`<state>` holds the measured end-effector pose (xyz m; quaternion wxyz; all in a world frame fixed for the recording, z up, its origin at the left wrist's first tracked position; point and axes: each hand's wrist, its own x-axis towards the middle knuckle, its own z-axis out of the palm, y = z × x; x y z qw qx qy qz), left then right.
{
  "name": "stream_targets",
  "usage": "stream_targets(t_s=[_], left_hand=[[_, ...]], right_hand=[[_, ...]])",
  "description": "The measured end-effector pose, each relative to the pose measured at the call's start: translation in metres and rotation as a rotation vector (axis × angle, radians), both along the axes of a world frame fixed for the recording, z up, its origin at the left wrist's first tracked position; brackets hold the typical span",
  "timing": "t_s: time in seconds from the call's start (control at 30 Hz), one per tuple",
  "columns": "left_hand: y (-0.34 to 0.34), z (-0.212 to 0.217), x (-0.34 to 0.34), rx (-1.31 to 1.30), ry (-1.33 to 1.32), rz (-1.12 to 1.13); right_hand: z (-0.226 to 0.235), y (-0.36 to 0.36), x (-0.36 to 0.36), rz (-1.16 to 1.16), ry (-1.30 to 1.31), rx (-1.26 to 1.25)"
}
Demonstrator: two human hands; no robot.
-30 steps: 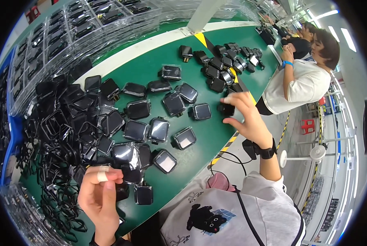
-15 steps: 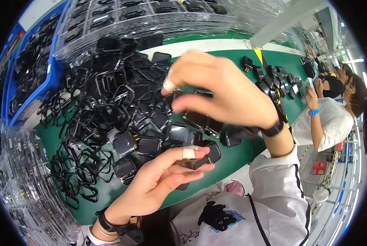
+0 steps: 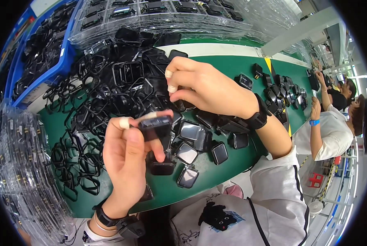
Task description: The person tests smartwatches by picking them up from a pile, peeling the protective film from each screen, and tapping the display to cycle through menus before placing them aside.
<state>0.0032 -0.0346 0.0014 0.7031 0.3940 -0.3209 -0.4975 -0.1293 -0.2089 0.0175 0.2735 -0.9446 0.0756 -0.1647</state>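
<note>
My left hand [image 3: 126,158] grips a square black smartwatch case [image 3: 155,128] between thumb and fingers, tilted above the table. To the right, my right hand [image 3: 214,86] hovers over the pile with thumb and fingertips pinched together. Whatever is in that pinch, if anything, is hidden. White tape wraps some fingertips on both hands. Below and between the hands lie several glossy watch cases, among them one face up [image 3: 187,177] and another [image 3: 220,153] nearer the right forearm. A heap of thin black square frames [image 3: 89,162] spreads to the left of my left hand.
A blue bin [image 3: 62,65] full of black parts stands at the far left. Clear plastic trays are stacked at the left [image 3: 27,164] and the back [image 3: 163,22]. More watch cases [image 3: 282,92] sit beyond yellow tape [image 3: 268,65]. Another person [image 3: 331,127] works at the right.
My left hand has moved left and up, now with a watch case raised in it. My right hand's fingers have closed from a wide curl into a pinch. The view has shifted slightly.
</note>
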Motion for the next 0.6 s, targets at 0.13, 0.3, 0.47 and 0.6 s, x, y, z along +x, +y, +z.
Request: stream_targets(t_s=[0.13,0.3,0.47,0.6], left_hand=[[-0.005,-0.006,0.002,0.033,0.024,0.065],[-0.006,-0.002,0.010,0.098,-0.135,0.169],[-0.009,0.000,0.007,0.057,0.082,0.066],[-0.013,0.009,0.003,0.064,0.106,0.038]], right_hand=[[-0.002,0.003,0.004,-0.073,-0.020,0.052],[0.004,0.001,0.004,-0.036,-0.010,-0.071],[0.012,0.009,0.003,-0.050,-0.032,-0.028],[0.002,0.005,0.005,-0.020,0.044,-0.080]])
